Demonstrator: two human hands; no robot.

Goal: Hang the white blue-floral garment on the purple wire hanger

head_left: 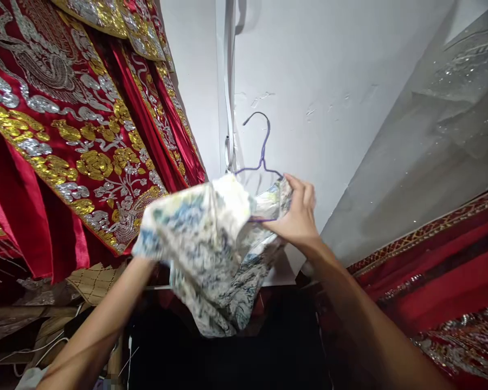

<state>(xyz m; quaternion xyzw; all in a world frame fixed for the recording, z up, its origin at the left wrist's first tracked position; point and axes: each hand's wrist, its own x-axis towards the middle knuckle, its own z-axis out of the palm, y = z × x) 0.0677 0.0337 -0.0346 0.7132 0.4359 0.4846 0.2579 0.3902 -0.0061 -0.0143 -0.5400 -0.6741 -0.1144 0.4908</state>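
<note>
A floral garment (195, 233), white with blue, green and grey print, hangs partly over a purple wire clothes hanger (264, 143). My right hand (299, 214) grips the hanger's right end together with the cloth there, its thumb along the lower bar. On the other side, my left hand (144, 266) goes in under the raised left part of the garment. Cloth covers its fingers, so I cannot see their grip. The garment's left part is blurred by motion, and its lower end hangs loose. The hanger's hook points up, apart from anything.
Red cloths with gold and silver sequins (97, 162) hang at the left. A pale wall (309, 65) stands ahead, with a white strip and cord (229, 81) running down it. Clear plastic sheeting (423, 146) covers the right side, above more red embroidered fabric (451, 271).
</note>
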